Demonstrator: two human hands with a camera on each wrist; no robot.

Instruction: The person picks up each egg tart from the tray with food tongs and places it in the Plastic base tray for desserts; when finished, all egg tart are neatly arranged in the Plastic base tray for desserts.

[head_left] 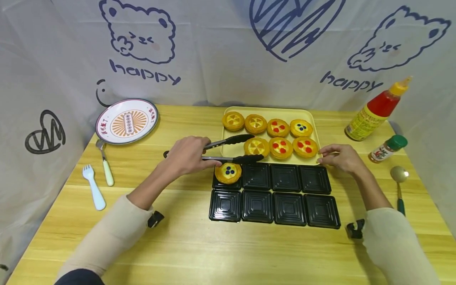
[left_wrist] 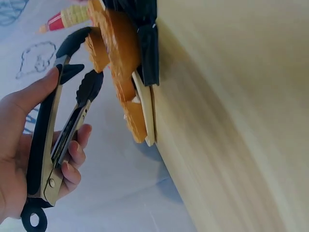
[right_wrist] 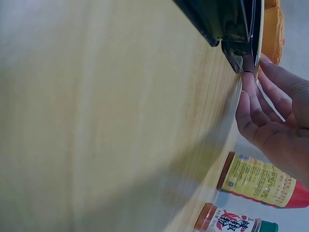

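Note:
In the head view my left hand (head_left: 189,155) grips black-and-metal tongs (head_left: 239,139), fingers and thumb curled round the two arms. Their parted tips hover about an orange-topped egg tart (head_left: 256,147) at the front left of a cream tray (head_left: 270,110); whether they touch it I cannot tell. The left wrist view also shows the tongs (left_wrist: 43,130) spread. At the cream tray's front right corner my right hand (head_left: 338,158) pinches the rim between thumb and fingers. A tart with blue dots (head_left: 228,173) sits in the back left compartment of a black tray (head_left: 257,206).
Several more tarts (head_left: 278,128) fill the cream tray. To the left lie a round plate (head_left: 127,121), a metal fork (head_left: 105,164) and a blue fork (head_left: 94,189). To the right are a sauce bottle (head_left: 374,113), a spice jar (head_left: 387,149) and a spoon (head_left: 399,180).

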